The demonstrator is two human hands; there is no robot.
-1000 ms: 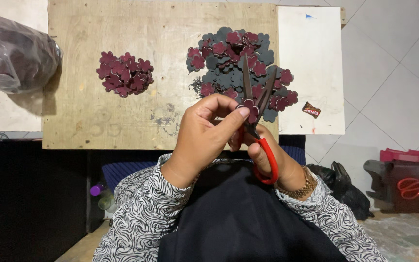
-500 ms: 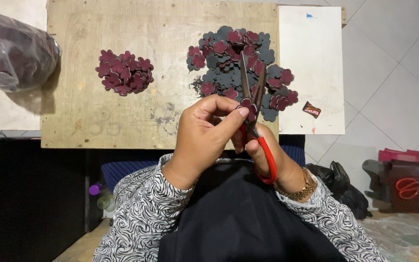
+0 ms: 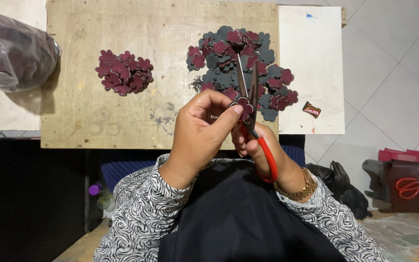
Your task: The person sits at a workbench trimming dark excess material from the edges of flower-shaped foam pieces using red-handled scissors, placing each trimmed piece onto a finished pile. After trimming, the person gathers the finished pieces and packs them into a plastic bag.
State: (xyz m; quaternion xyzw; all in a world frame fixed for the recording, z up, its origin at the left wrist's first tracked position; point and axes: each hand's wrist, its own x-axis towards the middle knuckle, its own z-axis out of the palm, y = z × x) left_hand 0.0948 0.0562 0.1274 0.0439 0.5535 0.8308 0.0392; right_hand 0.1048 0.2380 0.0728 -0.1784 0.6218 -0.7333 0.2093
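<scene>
Your left hand (image 3: 201, 130) is raised in front of your chest, and its thumb and forefinger pinch a small dark red flower-shaped piece (image 3: 243, 103) by its edge. Your right hand (image 3: 263, 150) sits just behind and below it, closed around the red handles of the scissors (image 3: 249, 97), whose two dark blades point up and away from you and stand slightly apart, with the flower piece right at their base (I cannot tell if the blades already touch it). Past the scissors, on the wooden board (image 3: 122, 58), lies a large pile of cut flower shapes (image 3: 233, 63), a mix of dark grey and dark red ones, and the blade tips overlap this pile in the view. To the left on the same board there is a smaller heap of dark red flowers (image 3: 123, 73), well apart from the large pile. A crumpled clear plastic bag (image 3: 13, 51) lies at the far left, beside the board. A white panel (image 3: 311, 63) is just to the right of the board, and a small dark wrapper (image 3: 311, 109) lies on it near its lower edge. On the floor at the right, a second pair of red scissors (image 3: 411, 186) rests on a dark box.
</scene>
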